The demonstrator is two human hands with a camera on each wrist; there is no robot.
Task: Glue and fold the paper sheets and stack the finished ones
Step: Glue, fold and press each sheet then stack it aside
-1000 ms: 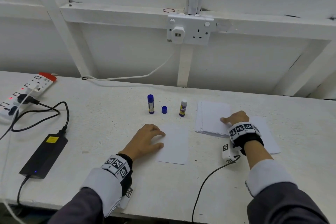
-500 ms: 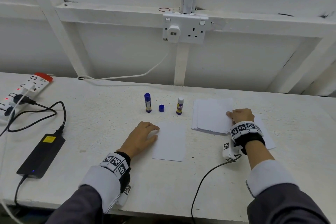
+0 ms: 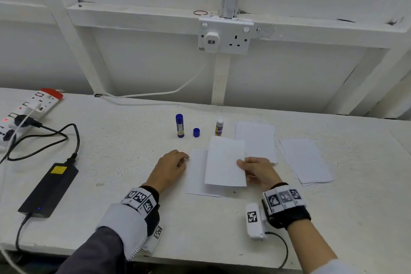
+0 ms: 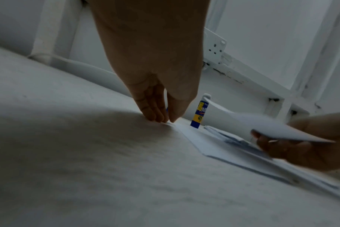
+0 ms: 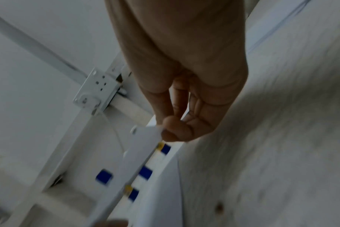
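White paper sheet [image 3: 224,162] now lifted off the supply stack [image 3: 258,138], carried over the flat sheet [image 3: 196,173] at table [image 3: 111,151] centre: second ply arriving, gluing next. Right hand [image 3: 258,171] pinches its 3 o'clock edge. Left hand [image 3: 170,165] relaxed, fingertips pinning the flat sheet's 9 o'clock edge. Uncapped glue stick [image 3: 219,128] at 12 o'clock.

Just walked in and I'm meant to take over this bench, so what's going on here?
A person is preparing paper sheets for gluing. The right hand pinches one sheet by its edge and holds it above another sheet lying flat on the table. The left hand rests its fingertips at that flat sheet's left edge. An uncapped glue stick, its blue cap and a capped glue stick stand untouched behind. A paper stack lies to the right.
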